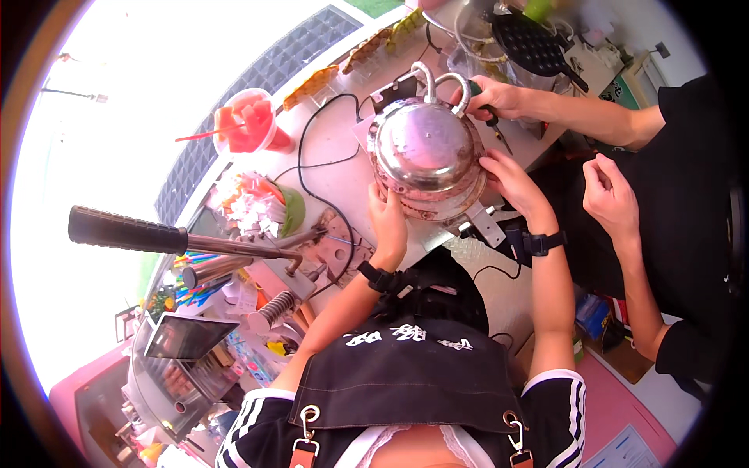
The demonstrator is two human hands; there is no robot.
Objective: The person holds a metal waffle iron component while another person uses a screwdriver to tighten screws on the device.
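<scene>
A round, shiny metal appliance with a domed top [425, 148] tilts over the white counter. My left hand [388, 226] grips its near left rim, thumb and fingers against the edge. On the opposite side my right hand [515, 183] holds the right rim. Two looped metal conduits [429, 82] rise from the far edge of the dome. Beside them, a co-worker's hand [499, 97] holds a screwdriver [497, 129] with a dark handle. That person's other hand [612, 199] is curled and away from the appliance. The undersides of my fingers are partly hidden.
A black dimpled pan [530, 43] lies at the far right. A black cord [304, 164] curves across the counter. To the left stand a cup of red fruit [250, 125], a green holder of wrapped sticks [292, 210] and a lever with a black grip [129, 228].
</scene>
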